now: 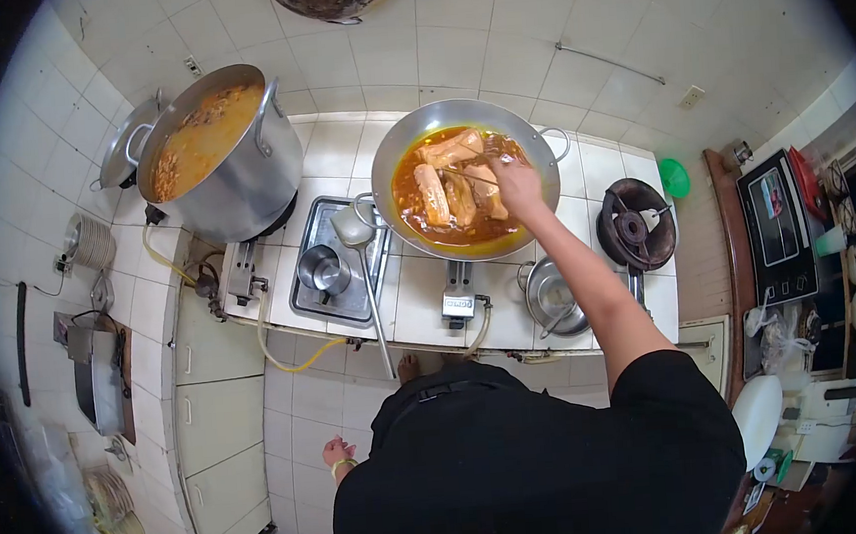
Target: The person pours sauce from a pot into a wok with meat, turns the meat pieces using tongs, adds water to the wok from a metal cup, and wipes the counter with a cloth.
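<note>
Over the right side of a wide metal wok [381, 161], my right hand [519, 189] is closed round a pair of thin sticks. Their tips reach in among several pale orange pieces of meat [432, 195], which lie in reddish-brown, oily liquid. The sticks touch or lie just over the meat; I cannot tell which. My left hand [338, 452] hangs low beside my body, away from the counter, with its fingers loosely curled and nothing visible in them.
A tall pot of soup [230, 196] stands at the left. A tray [301, 298] holds a small metal pot [323, 271] and a long-handled ladle [369, 281]. Right of the wok are a lidded pan [555, 296], a bare burner [635, 225] and a green bowl [675, 178].
</note>
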A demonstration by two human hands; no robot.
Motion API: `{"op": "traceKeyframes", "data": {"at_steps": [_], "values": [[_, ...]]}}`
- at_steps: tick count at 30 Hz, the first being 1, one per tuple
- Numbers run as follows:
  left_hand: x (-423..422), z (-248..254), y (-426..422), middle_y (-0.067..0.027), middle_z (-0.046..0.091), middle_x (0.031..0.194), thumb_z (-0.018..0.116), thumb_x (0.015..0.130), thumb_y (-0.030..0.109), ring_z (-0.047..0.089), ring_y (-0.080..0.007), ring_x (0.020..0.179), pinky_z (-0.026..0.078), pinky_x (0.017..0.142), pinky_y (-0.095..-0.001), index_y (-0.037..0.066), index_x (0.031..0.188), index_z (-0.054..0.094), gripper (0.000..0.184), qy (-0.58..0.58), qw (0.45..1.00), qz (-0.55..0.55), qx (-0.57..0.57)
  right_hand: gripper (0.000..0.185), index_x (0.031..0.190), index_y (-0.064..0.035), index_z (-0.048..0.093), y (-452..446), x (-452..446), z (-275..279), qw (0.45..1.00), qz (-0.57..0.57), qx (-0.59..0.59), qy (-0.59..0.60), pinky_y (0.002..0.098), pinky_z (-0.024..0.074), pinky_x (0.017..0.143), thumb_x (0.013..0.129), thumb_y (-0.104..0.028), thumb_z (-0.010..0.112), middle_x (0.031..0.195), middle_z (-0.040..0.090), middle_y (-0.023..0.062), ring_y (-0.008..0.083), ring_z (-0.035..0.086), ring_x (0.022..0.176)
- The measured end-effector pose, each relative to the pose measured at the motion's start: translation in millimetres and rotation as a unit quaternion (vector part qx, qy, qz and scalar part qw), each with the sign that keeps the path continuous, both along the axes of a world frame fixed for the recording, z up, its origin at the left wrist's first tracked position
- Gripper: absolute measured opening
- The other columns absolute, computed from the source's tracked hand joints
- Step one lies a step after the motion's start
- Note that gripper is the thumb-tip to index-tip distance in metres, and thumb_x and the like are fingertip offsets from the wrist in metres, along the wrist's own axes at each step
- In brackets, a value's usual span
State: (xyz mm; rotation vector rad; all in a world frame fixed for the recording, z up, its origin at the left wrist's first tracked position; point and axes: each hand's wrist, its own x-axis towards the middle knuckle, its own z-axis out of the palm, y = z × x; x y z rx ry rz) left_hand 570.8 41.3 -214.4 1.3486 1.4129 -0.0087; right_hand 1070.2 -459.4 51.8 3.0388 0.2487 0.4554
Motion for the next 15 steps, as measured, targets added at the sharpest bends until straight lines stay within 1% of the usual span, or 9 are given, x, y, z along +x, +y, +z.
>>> {"op": "traceKeyframes", "data": {"at_steps": [3, 4, 7, 8, 11, 12, 15], "values": [[-7.9, -3.8, -1.3, -0.0129, 0.058, 0.072, 0.061, 0.085, 0.021, 0.055, -0.0192, 0.044, 0.050, 0.040, -0.0283, -0.003, 0.089, 0.054, 0.025, -0.003, 1.000, 0.009, -0.003, 0.020, 0.092, -0.0053, 0.056, 25.9, 22.0, -12.9, 0.998, 0.045, -0.044, -0.020, 0.0378, 0.0498, 0.052, 0.073, -0.011, 0.055, 0.072, 0.060, 0.0142, 0.0265, 0.063, 0.067], [-10.3, -4.7, 0.8, -0.0129, 0.058, 0.072, 0.061, 0.085, 0.021, 0.055, -0.0192, 0.044, 0.050, 0.040, -0.0283, -0.003, 0.089, 0.054, 0.025, -0.008, 1.000, 0.013, -0.006, 0.015, 0.089, -0.0042, 0.055, 32.8, 30.5, -17.8, 0.995, 0.046, -0.080, -0.024, 0.0365, 0.0499, 0.051, 0.076, -0.012, 0.055, 0.072, 0.060, 0.0130, 0.0252, 0.063, 0.066], [-18.9, -1.7, -4.0, -0.0131, 0.058, 0.072, 0.061, 0.085, 0.020, 0.056, -0.0203, 0.044, 0.050, 0.040, -0.0294, -0.003, 0.089, 0.053, 0.024, -0.025, 0.999, 0.046, 0.003, 0.014, 0.089, -0.0052, 0.055, 49.0, 48.5, -22.8, 0.988, 0.032, -0.150, -0.005, 0.0355, 0.0497, 0.051, 0.077, -0.014, 0.054, 0.072, 0.060, 0.0119, 0.0250, 0.063, 0.066], [-22.4, 0.9, -5.7, -0.0135, 0.058, 0.072, 0.061, 0.084, 0.019, 0.056, -0.0214, 0.045, 0.051, 0.040, -0.0306, -0.003, 0.088, 0.053, 0.024, -0.030, 0.998, 0.050, -0.002, 0.015, 0.090, -0.0047, 0.056, 51.8, 52.4, -22.8, 0.988, 0.009, -0.152, 0.022, 0.0371, 0.0501, 0.052, 0.079, -0.015, 0.053, 0.072, 0.061, 0.0124, 0.0258, 0.063, 0.065], [-34.0, 3.5, -9.2, -0.0138, 0.057, 0.070, 0.061, 0.084, 0.019, 0.057, -0.0219, 0.046, 0.052, 0.040, -0.0315, -0.003, 0.087, 0.052, 0.024, -0.033, 0.997, 0.068, -0.025, 0.016, 0.088, -0.0029, 0.056, 38.2, 72.7, -47.5, 0.997, 0.050, -0.027, 0.054, 0.0391, 0.0508, 0.055, 0.080, -0.015, 0.051, 0.073, 0.063, 0.0138, 0.0280, 0.063, 0.067], [-38.2, 4.5, -11.3, -0.0136, 0.057, 0.070, 0.061, 0.084, 0.019, 0.056, -0.0218, 0.046, 0.051, 0.040, -0.0316, -0.003, 0.086, 0.052, 0.023, -0.018, 0.998, 0.059, -0.016, 0.019, 0.090, -0.0002, 0.057, 35.5, 78.7, -50.8, 0.996, 0.041, 0.003, 0.085, 0.0407, 0.0514, 0.059, 0.078, -0.014, 0.051, 0.077, 0.064, 0.0166, 0.0303, 0.064, 0.071], [-51.0, 7.9, -19.4, -0.0132, 0.056, 0.068, 0.061, 0.084, 0.019, 0.056, -0.0219, 0.045, 0.051, 0.040, -0.0319, -0.002, 0.085, 0.052, 0.023, 0.015, 0.999, 0.040, -0.004, 0.020, 0.088, 0.0012, 0.058, 34.9, 64.6, -18.9, 0.983, 0.015, 0.039, 0.179, 0.0413, 0.0517, 0.064, 0.076, -0.015, 0.054, 0.081, 0.064, 0.0201, 0.0323, 0.064, 0.077]]}}
